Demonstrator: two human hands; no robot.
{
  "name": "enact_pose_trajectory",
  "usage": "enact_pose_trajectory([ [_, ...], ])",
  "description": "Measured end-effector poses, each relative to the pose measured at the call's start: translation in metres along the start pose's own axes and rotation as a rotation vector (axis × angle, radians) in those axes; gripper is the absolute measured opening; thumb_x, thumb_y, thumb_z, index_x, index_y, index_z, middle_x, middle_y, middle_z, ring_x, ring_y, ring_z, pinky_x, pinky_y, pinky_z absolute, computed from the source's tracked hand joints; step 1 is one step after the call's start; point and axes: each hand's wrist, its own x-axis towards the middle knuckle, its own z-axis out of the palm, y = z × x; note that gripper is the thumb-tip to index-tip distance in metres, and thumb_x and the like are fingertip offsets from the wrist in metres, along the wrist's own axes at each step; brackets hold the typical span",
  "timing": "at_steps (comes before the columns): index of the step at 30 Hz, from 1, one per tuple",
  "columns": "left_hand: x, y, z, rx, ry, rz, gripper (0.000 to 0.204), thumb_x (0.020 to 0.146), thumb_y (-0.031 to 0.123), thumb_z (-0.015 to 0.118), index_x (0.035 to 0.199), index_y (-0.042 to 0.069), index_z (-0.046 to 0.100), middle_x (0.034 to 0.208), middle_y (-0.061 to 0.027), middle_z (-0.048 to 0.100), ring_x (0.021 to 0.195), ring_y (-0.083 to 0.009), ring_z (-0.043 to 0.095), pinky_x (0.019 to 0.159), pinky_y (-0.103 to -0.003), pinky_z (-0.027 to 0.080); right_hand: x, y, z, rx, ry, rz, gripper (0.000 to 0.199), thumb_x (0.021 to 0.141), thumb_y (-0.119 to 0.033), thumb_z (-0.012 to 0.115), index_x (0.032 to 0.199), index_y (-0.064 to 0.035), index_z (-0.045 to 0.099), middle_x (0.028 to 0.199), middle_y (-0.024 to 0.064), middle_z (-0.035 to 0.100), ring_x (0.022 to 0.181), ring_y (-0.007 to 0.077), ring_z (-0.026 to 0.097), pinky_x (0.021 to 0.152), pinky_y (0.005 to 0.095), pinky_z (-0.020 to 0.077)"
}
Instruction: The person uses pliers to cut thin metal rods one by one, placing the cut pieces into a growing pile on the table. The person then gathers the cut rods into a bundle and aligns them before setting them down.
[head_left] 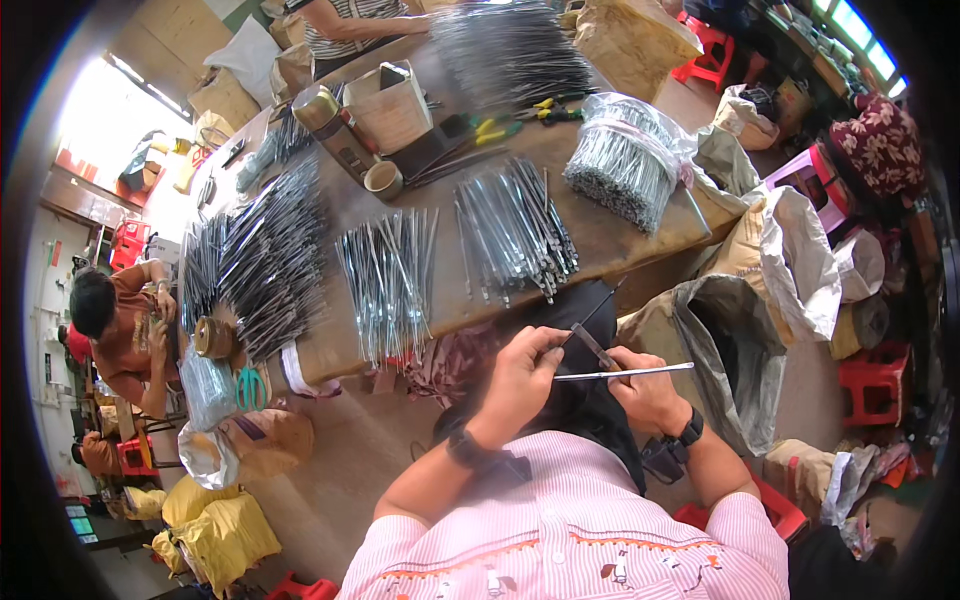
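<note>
Head cam: left hand [520, 372] is pinching near the lower end of a thin dark rod [603, 300], thumb and fingers clamping together on it. Rod is pointing up and away, over the person's dark-clad lap, off the table [620, 242] edge. Right hand [648, 394] is gripping a flat dark bar [597, 347], fingers closing around its lower end; bar's upper end is meeting the dark rod just beside the left fingertips. A silver rod [665, 370] is also lying crosswise at the right hand, left end reaching toward the left hand, right end sticking out past the knuckles. Can't tell which fingers are holding it.

On the table, nearest the hands: a fanned pile of metal rods [515, 230] is lying by the near edge, a smaller rod batch [388, 285] is sitting left of it, a big dark rod pile [270, 255] further left. A plastic-wrapped bundle [622, 170] is standing to the right. Yellow-handled pliers [490, 132] are lying behind the fanned pile, near an open box [390, 112]. Open grey sack [735, 350] is standing right of the hands. One co-worker [130, 350] is working at the table's left end.
</note>
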Motion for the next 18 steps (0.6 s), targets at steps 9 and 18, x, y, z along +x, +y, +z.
enact_pose_trajectory([
  [9,-0.004,0.014,-0.026,0.217,-0.072,-0.035,0.053,0.088,0.029,0.074,0.129,0.0,0.055,0.106,-0.0171,0.051,0.097,-0.0265,0.055,0.084,-0.036,0.048,0.008,-0.004,0.005,-0.033,0.063,-0.019,0.024,0.077,-0.014,0.058,0.099,-0.0069,0.062,0.08,0.0183,0.065,0.075,0.0403,0.063,0.069,0.0477,0.0497],
  [18,-0.01,-0.002,-0.039,0.141,0.072,0.038,0.024,0.096,0.015,0.059,0.109,-0.003,0.066,0.083,-0.0086,0.065,0.077,-0.0164,0.06,0.072,-0.031,0.049,0.02,-0.01,0.013,0.117,-0.055,0.041,0.034,0.08,-0.014,0.058,0.114,-0.0086,0.06,0.084,0.0158,0.067,0.08,0.038,0.064,0.072,0.0442,0.0504],
])
